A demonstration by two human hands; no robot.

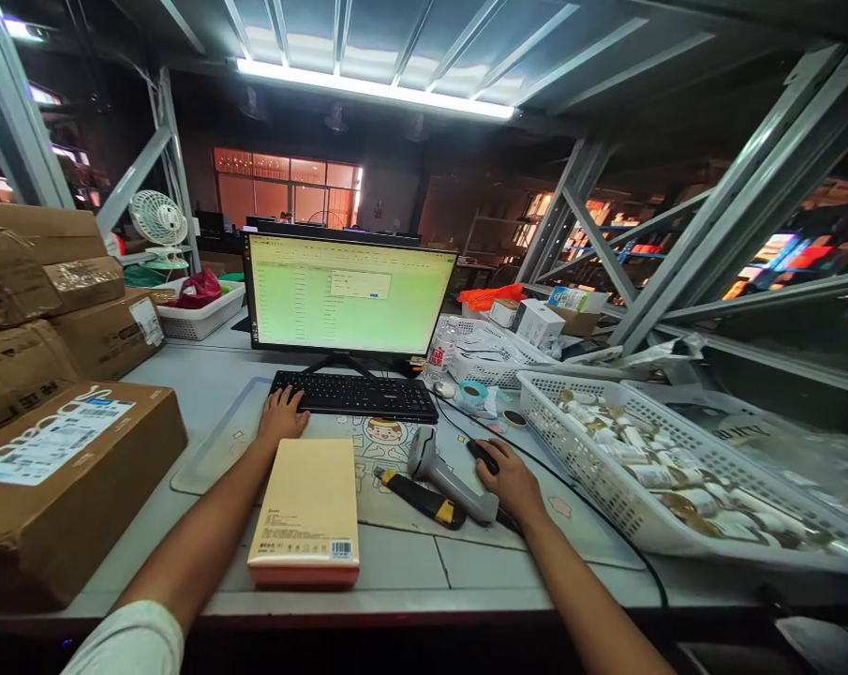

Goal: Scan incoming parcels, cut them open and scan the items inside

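My left hand (283,415) rests on the left end of a black keyboard (367,395), its fingers apart. Under my right hand (512,476) is a black computer mouse (483,457), with the fingers curled over it. Between my arms lie a pale yellow box (309,497) with a barcode, a black and yellow utility knife (424,499) and a grey barcode scanner (448,474). Behind the keyboard stands a lit monitor (346,309) showing a list and a small dialog window. A cartoon-printed desk mat (395,450) lies beneath most of these.
Brown cardboard boxes (72,487) are stacked at the left. A white basket (571,455) of small bottles stands at the right. A plastic bottle (438,359) and tape roll (473,392) sit beside the monitor. A cable (599,506) runs across the right side. A fan (157,220) stands behind.
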